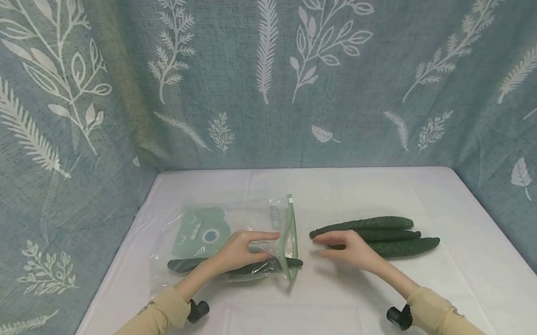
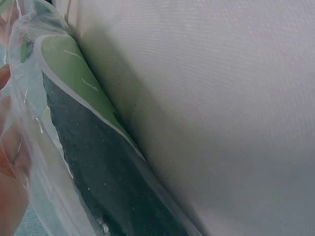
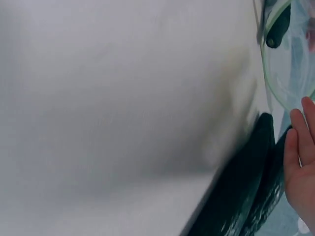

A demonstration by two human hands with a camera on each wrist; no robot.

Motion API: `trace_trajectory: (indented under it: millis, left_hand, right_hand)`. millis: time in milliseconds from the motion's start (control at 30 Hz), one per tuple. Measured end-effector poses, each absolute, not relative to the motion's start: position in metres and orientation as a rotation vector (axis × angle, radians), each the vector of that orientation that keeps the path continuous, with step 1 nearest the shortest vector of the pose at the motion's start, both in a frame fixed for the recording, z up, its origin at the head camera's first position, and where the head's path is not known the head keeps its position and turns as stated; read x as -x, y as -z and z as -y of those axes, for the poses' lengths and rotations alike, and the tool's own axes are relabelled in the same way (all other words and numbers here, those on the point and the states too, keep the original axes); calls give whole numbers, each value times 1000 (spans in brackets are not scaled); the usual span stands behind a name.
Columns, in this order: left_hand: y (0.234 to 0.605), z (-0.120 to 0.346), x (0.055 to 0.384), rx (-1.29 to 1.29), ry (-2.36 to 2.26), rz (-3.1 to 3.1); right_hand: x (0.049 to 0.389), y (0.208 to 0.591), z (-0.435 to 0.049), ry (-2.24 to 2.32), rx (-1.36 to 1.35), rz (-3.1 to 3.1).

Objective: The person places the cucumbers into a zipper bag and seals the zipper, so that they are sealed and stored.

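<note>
A clear zip-lock bag (image 1: 247,212) with a green printed patch lies flat on the table, its green-edged mouth parted toward the right. Inside it along the near side lies one cucumber (image 1: 188,265), its right end reaching to the mouth. My left hand (image 1: 237,252) holds the bag close to the mouth, plastic bunched between thumb and fingers. Three dark green cucumbers (image 1: 371,224) lie side by side to the right of the bag. At their left ends is my right hand (image 1: 348,249), thumb and fingers apart, holding nothing; it partly covers the nearest cucumber (image 3: 231,187).
A white cloth covers the table (image 1: 287,312). Blue-green curtains (image 1: 253,110) with white leaf prints rise behind it and on both sides. Each wrist carries a small black camera, one at the left sleeve (image 1: 168,305) and one at the right sleeve (image 1: 430,310).
</note>
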State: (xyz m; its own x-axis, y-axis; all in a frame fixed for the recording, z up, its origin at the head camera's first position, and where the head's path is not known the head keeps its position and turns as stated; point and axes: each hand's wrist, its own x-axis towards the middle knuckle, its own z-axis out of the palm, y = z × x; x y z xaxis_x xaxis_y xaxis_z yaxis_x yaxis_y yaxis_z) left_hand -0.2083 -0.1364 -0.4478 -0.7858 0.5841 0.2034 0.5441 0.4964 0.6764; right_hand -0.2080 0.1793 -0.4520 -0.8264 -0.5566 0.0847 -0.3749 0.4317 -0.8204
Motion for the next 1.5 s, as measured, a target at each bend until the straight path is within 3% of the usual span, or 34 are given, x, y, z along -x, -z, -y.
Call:
trace_trajectory:
  millis: [1500]
  left_hand:
    - [448,136,209,-1031,-1191,-2665]
  right_hand:
    - [212,436,-321,1241,466,-2736]
